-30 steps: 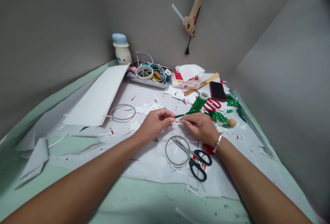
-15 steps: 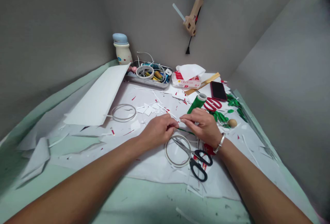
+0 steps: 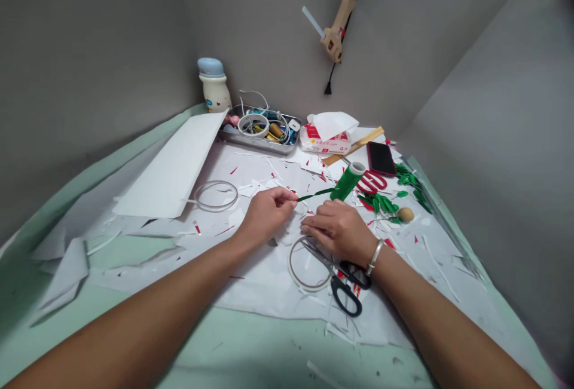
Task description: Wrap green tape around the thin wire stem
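My left hand (image 3: 272,213) is closed in a pinch on one end of a thin green strip (image 3: 316,193), which stretches to the right, slightly wider at its far end. That end reaches in front of a green thread spool (image 3: 348,181) standing tilted on the paper. My right hand (image 3: 338,230), with a silver bangle at the wrist, is lower and closer to me. Its thumb and fingers are pressed together; anything between them is too small to make out. Under it lie black-handled scissors (image 3: 346,296) across a ring of tape (image 3: 293,269), partly covered by the hand.
Green leaf pieces (image 3: 383,202) and a round tan ball (image 3: 406,214) lie to the right, near red-handled scissors (image 3: 374,183) and a phone (image 3: 381,158). Behind are a tissue pack (image 3: 325,140) and a metal tray (image 3: 269,145). A glue gun (image 3: 333,39) hangs above.
The green strip dipped toward me with my left hand, then rose again beside the spool. My right hand has moved down and left, over the black-handled scissors.
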### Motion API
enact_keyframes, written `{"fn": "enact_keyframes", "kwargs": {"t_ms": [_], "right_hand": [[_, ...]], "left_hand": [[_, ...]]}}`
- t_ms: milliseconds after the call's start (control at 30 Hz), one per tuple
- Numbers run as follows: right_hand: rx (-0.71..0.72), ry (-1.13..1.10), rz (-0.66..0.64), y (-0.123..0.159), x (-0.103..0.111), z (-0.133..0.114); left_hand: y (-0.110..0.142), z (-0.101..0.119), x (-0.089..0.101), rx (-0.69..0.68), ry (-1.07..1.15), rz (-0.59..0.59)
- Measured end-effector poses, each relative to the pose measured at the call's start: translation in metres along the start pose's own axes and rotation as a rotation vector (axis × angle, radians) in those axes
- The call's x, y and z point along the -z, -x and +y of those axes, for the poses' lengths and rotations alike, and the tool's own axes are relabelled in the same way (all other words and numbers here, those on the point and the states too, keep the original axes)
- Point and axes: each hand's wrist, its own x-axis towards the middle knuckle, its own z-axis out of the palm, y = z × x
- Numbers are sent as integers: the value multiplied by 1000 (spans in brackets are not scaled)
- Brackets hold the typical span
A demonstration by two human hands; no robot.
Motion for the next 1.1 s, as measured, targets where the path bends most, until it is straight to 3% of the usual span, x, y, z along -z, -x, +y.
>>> {"fn": "enact_keyframes", "kwargs": {"t_ms": [133, 233, 333, 467, 567, 667, 767, 900, 1000, 1100], "right_hand": [[15, 43, 100, -1, 8, 2], [-75, -10, 170, 0, 13, 8], [-186, -136, 212, 2, 15, 15], [-265, -226, 217, 3, 11, 22], [-233, -190, 134, 3, 5, 19], [-127, -111, 34, 1, -1, 8], [-24, -32, 3, 0, -1, -2], [25, 24, 69, 0, 6, -4], [-17, 10, 150, 0, 12, 1], [-118, -68, 198, 1, 15, 9]], "left_hand": [[4, -2, -1, -166, -331, 12], [9, 0, -2, -318, -413, -134], [11, 2, -3, -376, -312, -276], [7, 3, -2, -179, -9, -327], [3, 5, -1, -15, 184, -263], [2, 6, 0, 35, 220, -155], [1, 4, 0, 25, 44, -58], [3, 0, 0, -150, -306, 24], [8, 0, -1, -283, -471, -39], [12, 2, -3, -370, -475, -175]]}}
